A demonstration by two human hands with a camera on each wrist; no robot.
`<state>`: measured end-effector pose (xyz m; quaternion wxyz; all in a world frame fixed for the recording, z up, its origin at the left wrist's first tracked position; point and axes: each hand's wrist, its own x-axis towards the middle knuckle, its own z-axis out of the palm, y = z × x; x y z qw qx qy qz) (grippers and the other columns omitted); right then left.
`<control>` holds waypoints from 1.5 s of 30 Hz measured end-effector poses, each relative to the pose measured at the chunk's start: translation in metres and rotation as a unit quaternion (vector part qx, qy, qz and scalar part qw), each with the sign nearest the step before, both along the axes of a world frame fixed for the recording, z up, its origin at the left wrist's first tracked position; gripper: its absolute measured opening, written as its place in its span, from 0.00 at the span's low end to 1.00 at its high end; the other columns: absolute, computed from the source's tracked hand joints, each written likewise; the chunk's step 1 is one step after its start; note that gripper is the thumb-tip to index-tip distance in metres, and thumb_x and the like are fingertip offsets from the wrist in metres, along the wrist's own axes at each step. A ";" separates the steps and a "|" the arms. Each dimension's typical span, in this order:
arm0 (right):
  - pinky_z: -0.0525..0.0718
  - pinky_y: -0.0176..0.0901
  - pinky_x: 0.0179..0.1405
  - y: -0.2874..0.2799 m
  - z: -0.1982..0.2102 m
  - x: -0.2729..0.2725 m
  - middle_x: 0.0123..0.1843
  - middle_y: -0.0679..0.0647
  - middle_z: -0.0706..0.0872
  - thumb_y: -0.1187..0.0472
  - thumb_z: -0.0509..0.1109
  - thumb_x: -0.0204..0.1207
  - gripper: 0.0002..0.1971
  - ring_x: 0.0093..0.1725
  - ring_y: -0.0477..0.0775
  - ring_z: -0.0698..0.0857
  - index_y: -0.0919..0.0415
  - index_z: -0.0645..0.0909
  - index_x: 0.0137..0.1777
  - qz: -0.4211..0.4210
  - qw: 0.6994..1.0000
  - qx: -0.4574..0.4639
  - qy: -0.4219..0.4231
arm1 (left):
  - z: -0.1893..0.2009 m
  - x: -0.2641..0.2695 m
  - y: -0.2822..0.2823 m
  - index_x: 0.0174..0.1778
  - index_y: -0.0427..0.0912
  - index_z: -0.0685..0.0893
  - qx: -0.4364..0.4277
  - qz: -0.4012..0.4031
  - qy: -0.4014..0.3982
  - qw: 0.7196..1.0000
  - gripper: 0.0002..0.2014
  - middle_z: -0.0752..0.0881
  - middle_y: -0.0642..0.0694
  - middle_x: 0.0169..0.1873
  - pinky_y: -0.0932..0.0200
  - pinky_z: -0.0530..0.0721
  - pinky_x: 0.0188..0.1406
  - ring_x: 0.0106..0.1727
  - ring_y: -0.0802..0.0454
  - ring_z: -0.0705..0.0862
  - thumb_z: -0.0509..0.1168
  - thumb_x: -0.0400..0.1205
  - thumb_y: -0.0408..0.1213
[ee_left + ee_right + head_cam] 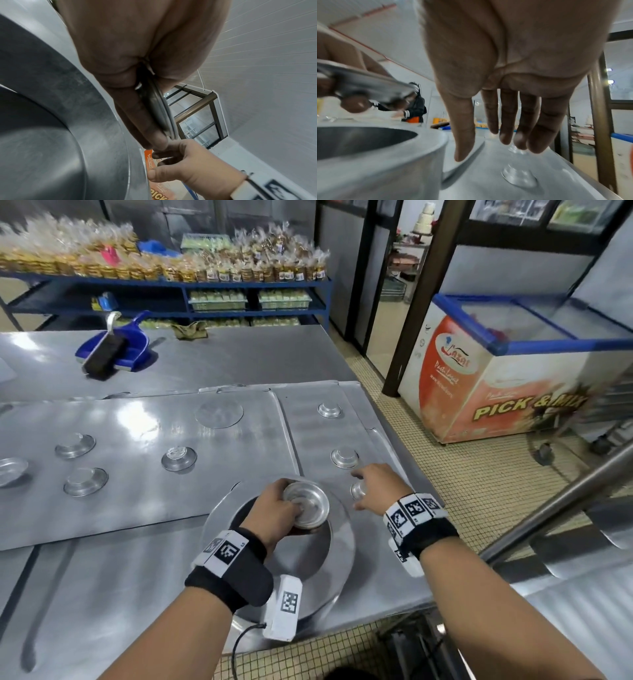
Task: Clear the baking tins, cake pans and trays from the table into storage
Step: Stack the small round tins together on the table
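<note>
My left hand (274, 508) grips a small stack of shallow round tins (306, 503) above a large round cake pan (342, 546) at the table's front edge. In the left wrist view the stacked tin rims (159, 108) are pinched between thumb and fingers. My right hand (376, 486) hovers open, holding nothing, over another small tin (358, 490) on a flat tray (308, 433). In the right wrist view that tin (519, 177) lies just below the straight fingers (506, 121). More small tins (344, 457) (178, 457) (75, 445) are scattered over the trays.
A flat metal disc (219, 413) lies on the left tray (137, 508). A blue dustpan with a brush (113, 347) and a cloth (190, 330) sit at the back. A chest freezer (513, 378) and a metal rail (565, 501) stand to the right.
</note>
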<state>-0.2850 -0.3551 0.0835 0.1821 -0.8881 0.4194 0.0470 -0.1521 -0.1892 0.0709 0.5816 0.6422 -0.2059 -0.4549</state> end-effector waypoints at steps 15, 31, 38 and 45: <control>0.81 0.45 0.62 -0.071 -0.070 0.028 0.62 0.56 0.85 0.46 0.79 0.65 0.27 0.66 0.60 0.81 0.57 0.81 0.62 -0.035 0.989 -0.027 0.143 | -0.002 0.016 -0.017 0.60 0.31 0.80 0.028 0.069 0.022 0.997 0.17 0.84 0.26 0.56 0.30 0.90 0.43 0.52 0.27 0.87 0.58 0.78 0.14; 0.81 0.49 0.66 -0.079 -0.039 0.049 0.64 0.53 0.77 0.55 0.89 0.56 0.39 0.63 0.57 0.81 0.52 0.77 0.69 0.015 0.980 0.013 -0.198 | 0.001 0.025 -0.043 0.58 0.32 0.82 0.045 0.136 0.030 0.989 0.12 0.86 0.29 0.52 0.37 0.92 0.41 0.48 0.34 0.87 0.65 0.79 0.21; 0.86 0.34 0.59 -0.041 0.015 0.064 0.59 0.47 0.77 0.51 0.90 0.55 0.33 0.58 0.40 0.84 0.49 0.75 0.57 0.115 0.881 0.097 -0.448 | 0.005 0.035 -0.048 0.57 0.30 0.84 0.001 0.174 0.085 0.981 0.20 0.87 0.30 0.49 0.44 0.91 0.40 0.45 0.38 0.88 0.69 0.83 0.46; 0.87 0.39 0.60 -0.017 0.009 0.076 0.58 0.48 0.86 0.59 0.90 0.56 0.29 0.58 0.44 0.88 0.52 0.74 0.51 0.189 0.864 0.174 -0.433 | 0.015 0.044 -0.046 0.63 0.25 0.81 -0.069 0.150 0.164 0.972 0.25 0.86 0.28 0.45 0.46 0.88 0.41 0.40 0.37 0.87 0.69 0.84 0.47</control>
